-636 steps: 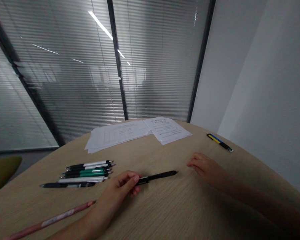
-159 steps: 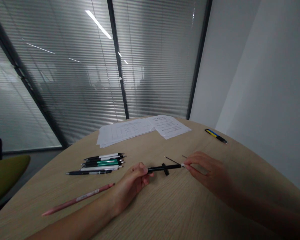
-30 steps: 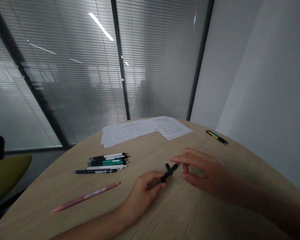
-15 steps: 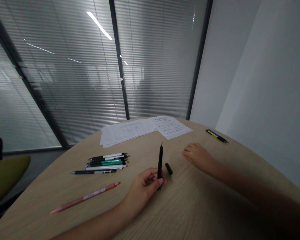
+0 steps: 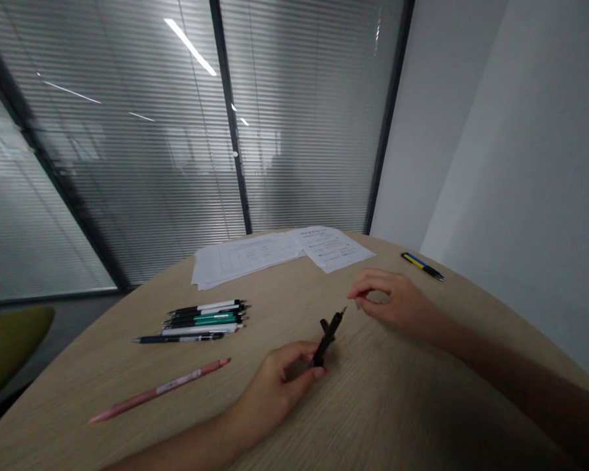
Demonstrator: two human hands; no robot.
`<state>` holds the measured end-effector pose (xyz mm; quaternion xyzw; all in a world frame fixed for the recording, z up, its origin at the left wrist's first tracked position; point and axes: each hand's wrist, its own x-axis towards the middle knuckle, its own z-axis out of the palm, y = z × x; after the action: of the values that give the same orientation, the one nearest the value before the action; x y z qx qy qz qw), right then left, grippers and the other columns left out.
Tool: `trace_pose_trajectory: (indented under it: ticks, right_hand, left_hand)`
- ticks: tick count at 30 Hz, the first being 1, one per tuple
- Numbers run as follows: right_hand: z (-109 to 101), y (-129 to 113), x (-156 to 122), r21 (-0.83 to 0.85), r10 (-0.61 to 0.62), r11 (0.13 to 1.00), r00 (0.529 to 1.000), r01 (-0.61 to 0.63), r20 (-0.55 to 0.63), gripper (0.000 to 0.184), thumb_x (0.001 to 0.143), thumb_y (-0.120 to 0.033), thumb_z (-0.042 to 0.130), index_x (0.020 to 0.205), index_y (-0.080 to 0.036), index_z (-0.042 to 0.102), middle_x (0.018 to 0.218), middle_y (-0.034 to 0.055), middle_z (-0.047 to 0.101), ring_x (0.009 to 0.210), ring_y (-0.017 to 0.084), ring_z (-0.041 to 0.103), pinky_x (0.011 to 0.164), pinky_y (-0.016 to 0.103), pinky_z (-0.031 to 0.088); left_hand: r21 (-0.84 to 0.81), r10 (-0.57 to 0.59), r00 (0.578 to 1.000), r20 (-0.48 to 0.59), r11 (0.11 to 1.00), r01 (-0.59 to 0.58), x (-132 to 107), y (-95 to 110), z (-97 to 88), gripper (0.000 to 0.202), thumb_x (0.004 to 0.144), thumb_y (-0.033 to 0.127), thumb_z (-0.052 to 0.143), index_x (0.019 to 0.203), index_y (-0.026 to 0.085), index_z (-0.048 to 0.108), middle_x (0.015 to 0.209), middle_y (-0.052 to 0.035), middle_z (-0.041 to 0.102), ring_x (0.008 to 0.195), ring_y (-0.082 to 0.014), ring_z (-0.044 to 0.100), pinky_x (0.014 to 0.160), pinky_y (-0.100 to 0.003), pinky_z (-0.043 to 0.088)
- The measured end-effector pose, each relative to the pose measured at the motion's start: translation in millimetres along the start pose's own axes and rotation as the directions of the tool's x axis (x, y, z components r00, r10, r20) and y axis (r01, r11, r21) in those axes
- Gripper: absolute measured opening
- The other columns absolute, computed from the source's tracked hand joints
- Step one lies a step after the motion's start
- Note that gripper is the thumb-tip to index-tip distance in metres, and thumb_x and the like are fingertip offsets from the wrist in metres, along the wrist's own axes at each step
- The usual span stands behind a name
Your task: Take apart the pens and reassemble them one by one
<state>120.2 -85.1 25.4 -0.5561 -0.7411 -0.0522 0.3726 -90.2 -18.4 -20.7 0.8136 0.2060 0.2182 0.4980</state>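
My left hand grips a slim black pen near its lower end, with the fine tip slanting up and to the right. My right hand hangs just right of that tip, fingers curled, thumb and forefinger apart, holding nothing. It is close to the pen but does not appear to touch it. A small black pen cap lies on the wooden table just behind the pen, partly hidden by it.
Left of my hands lies a row of several black, white and green pens, with a pink pencil nearer me. Stacked papers lie at the far edge. A yellow-and-blue pen lies far right, by a white wall.
My right hand has lifted off the table and moved in toward the pen tip. The pen has tilted from upright to slanting right in my left hand.
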Motion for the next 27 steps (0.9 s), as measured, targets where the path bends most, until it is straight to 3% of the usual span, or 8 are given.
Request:
trace_pose_trajectory:
  ticks: [3,6,12,27]
  right_hand:
    - [-23.3,-35.8,-0.3,0.156,-0.030,0.986,0.977,0.064,-0.213,0.011,0.073,-0.012,0.052,0.074,-0.020,0.059,0.072,0.0004,0.061,0.069,0.012,0.057,0.065,0.026,0.046]
    - [-33.3,-60.1,-6.1,0.137,-0.050,0.986,0.944,0.100,-0.326,0.014,0.072,-0.010,0.054,0.075,-0.022,0.059,0.073,-0.0007,0.062,0.070,0.011,0.058,0.063,0.024,0.046]
    - [-32.0,-73.5,-8.3,0.013,-0.187,0.980,0.937,0.200,-0.294,0.018,0.071,-0.005,0.051,0.073,-0.021,0.058,0.068,-0.0012,0.062,0.064,0.009,0.059,0.060,0.020,0.048]
    - [-36.4,-77.0,-7.7,-0.091,-0.231,0.972,0.942,0.215,-0.244,0.016,0.072,-0.005,0.050,0.072,-0.019,0.059,0.068,0.0004,0.062,0.064,0.008,0.058,0.059,0.017,0.048]
  left_hand:
    - [0.022,0.006,1.000,0.030,1.000,-0.006,-1.9,-1.8,0.5,0.016,0.072,0.025,0.051,0.081,0.015,0.061,0.081,-0.0043,0.063,0.078,-0.0181,0.056,0.071,-0.027,0.042]
    - [0.020,0.008,0.998,0.069,1.000,-0.010,-3.4,-1.0,0.5,0.017,0.072,0.026,0.052,0.081,0.015,0.060,0.080,-0.0048,0.063,0.078,-0.0183,0.057,0.070,-0.027,0.043]
    - [0.071,0.062,0.993,0.101,0.995,-0.069,-4.8,1.7,-0.1,0.015,0.072,0.025,0.051,0.079,0.014,0.059,0.077,-0.0047,0.063,0.077,-0.0178,0.057,0.072,-0.027,0.043]
    - [0.105,0.024,0.994,0.109,0.994,-0.035,-5.2,-1.2,0.5,0.017,0.073,0.028,0.050,0.080,0.015,0.059,0.078,-0.0052,0.061,0.075,-0.0181,0.055,0.069,-0.027,0.042]
